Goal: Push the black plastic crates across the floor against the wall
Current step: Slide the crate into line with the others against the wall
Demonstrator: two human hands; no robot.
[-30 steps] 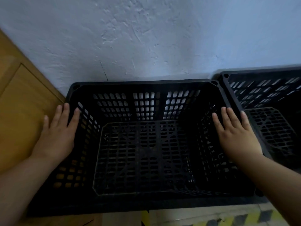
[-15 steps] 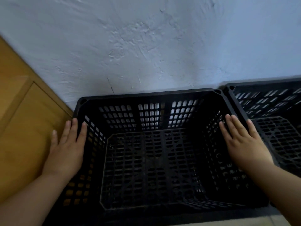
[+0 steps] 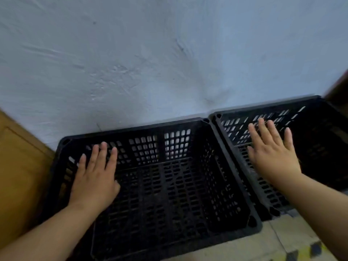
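Now both hands had come off the rims — left hand [image 3: 93, 182] and right hand [image 3: 274, 155] hovered flat, fingers spread, grasping nothing; both crates [image 3: 169, 194] sat against the wall [image 3: 169, 63], apparently done.

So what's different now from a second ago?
Both hands came off the rims of the left crate. The left hand now sits over its inside, and the right hand has crossed over the right crate. Neither has a grip. Both crates remain against the wall.
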